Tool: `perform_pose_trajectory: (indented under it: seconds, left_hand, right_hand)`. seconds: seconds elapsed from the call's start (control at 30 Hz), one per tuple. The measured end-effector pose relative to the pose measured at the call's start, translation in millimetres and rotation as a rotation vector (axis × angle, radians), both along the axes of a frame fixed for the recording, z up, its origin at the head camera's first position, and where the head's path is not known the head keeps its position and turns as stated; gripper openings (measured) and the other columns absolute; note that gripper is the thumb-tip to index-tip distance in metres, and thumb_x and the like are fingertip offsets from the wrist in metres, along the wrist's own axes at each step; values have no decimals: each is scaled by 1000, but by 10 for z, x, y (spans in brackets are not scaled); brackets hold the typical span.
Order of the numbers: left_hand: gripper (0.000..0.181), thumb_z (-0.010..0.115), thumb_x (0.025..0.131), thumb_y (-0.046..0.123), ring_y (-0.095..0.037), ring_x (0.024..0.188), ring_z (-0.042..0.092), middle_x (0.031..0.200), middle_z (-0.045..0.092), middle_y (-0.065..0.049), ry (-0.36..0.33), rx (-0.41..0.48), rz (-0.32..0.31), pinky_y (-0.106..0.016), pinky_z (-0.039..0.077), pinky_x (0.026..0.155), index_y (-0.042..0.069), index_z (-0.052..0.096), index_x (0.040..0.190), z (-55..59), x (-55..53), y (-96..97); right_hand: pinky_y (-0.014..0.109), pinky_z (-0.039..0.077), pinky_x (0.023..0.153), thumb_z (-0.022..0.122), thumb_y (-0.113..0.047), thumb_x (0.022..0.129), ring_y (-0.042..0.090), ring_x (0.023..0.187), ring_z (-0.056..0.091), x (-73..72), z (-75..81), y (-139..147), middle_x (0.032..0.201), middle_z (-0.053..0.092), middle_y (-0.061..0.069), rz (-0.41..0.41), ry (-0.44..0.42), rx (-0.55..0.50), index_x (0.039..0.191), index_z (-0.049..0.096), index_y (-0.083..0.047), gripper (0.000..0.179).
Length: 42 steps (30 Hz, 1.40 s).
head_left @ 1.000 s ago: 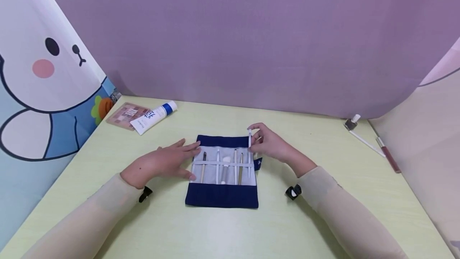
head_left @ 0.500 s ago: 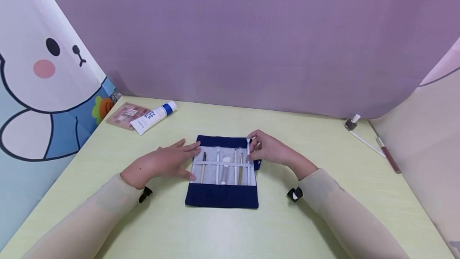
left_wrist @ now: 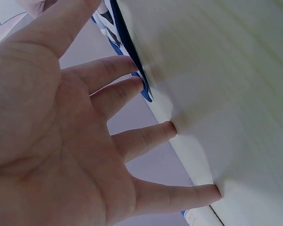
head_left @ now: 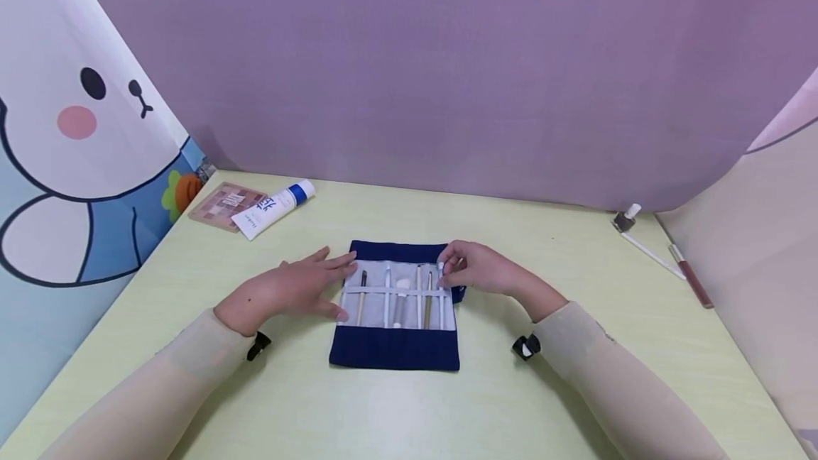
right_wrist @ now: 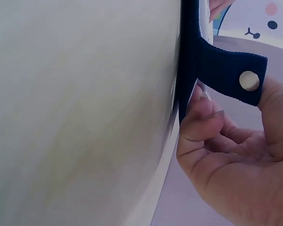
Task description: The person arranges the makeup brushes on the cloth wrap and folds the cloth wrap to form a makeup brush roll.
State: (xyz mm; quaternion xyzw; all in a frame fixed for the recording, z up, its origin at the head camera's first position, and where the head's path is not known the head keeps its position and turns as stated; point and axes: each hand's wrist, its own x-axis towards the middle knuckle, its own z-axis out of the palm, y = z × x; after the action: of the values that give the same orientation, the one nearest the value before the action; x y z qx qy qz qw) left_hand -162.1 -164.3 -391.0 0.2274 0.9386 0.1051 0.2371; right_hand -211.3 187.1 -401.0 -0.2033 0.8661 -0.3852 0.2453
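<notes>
A navy brush roll (head_left: 395, 348) lies unfolded on the table, its grey lining holding several slim makeup brushes under an elastic band. My left hand (head_left: 300, 286) rests with spread, straight fingers on the roll's left edge. In the left wrist view, fingertips (left_wrist: 134, 68) touch that edge while others reach the tabletop. At the roll's upper right, my right hand (head_left: 476, 268) pinches the top of a slim white makeup brush (head_left: 442, 304), whose lower part runs under the band. The right wrist view shows curled fingers (right_wrist: 198, 141) beside the navy snap strap (right_wrist: 231, 68); the brush is hidden there.
A pink eyeshadow palette (head_left: 217, 208) and a white tube with a blue band (head_left: 265, 215) lie at the back left. Toward the back right are a small dark bottle with a white cap (head_left: 623, 220), a white stick (head_left: 652, 254) and a lip gloss tube (head_left: 693, 281).
My right hand has moved down toward me, sliding the white brush deeper under the band and into the roll's right end. The left hand has stayed in place.
</notes>
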Motion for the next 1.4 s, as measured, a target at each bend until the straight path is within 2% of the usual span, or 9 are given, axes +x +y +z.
perform_pose_trajectory:
  seconds: [0.13, 0.37, 0.53, 0.67, 0.8, 1.0, 1.07, 1.23, 1.4]
  left_hand:
    - [94, 75, 93, 60, -51, 166, 12, 182, 18, 0, 2, -1, -2, -96, 19, 108, 20, 35, 169, 2, 2, 0]
    - [94, 75, 94, 59, -52, 166, 12, 182, 18, -1, 4, -1, -4, -96, 19, 108, 19, 35, 169, 15, 11, 6]
    - [94, 75, 93, 60, -51, 166, 13, 182, 18, 0, 10, -5, -8, -96, 20, 108, 20, 35, 169, 7, 1, 11]
    - [94, 77, 92, 61, -53, 165, 18, 181, 23, -1, 47, -16, -31, -92, 28, 110, 20, 38, 167, 3, -14, 9]
    - [95, 81, 89, 59, -54, 163, 23, 179, 30, -6, 116, -16, -83, -85, 34, 114, 19, 42, 166, 6, -38, 15]
    - [105, 89, 81, 55, -52, 165, 19, 178, 30, -10, 168, -14, -200, -72, 30, 127, 16, 41, 166, 28, -155, 89]
    - [109, 92, 79, 54, -51, 165, 18, 179, 29, -10, 169, -23, -246, -68, 32, 129, 17, 40, 167, 41, -214, 121]
    - [117, 95, 75, 53, -50, 167, 14, 181, 22, -8, 120, -35, -339, -64, 32, 130, 18, 34, 169, 54, -358, 188]
    - [125, 96, 73, 56, -47, 168, 10, 183, 16, -6, 74, -46, -374, -63, 31, 132, 22, 28, 171, 56, -456, 250]
  right_hand:
    - [29, 56, 86, 76, -15, 99, 17, 99, 69, -1, -7, 8, 108, 73, 9, 27, 17, 13, 117, 70, -4, 22]
    - [29, 57, 87, 76, -12, 99, 16, 98, 70, -5, -22, 13, 107, 75, 10, 36, 12, 6, 116, 71, -3, 20]
    - [30, 56, 87, 70, -16, 103, 16, 98, 68, 4, -9, 20, 108, 74, 8, 24, 39, 29, 120, 70, -6, 20]
    - [32, 54, 83, 65, -24, 105, 18, 97, 66, 23, 39, 43, 113, 73, 8, -13, 89, 43, 126, 69, -10, 26]
    - [32, 55, 79, 63, -27, 106, 22, 97, 67, 51, 126, 82, 117, 74, 11, -62, 124, 32, 132, 66, -10, 31]
    - [32, 56, 76, 64, -27, 107, 31, 96, 67, 97, 230, 114, 116, 73, 12, -111, 147, -10, 138, 63, -7, 36]
    - [33, 56, 75, 64, -27, 107, 29, 93, 66, 125, 251, 111, 115, 73, 10, -117, 156, -16, 138, 63, -7, 37]
    - [32, 55, 74, 63, -26, 108, 20, 87, 62, 228, 297, 90, 112, 73, 8, -103, 167, -21, 138, 64, -9, 35]
    - [29, 54, 71, 62, -22, 108, 18, 86, 61, 347, 353, 65, 112, 73, 13, -77, 187, -16, 137, 65, -9, 32]
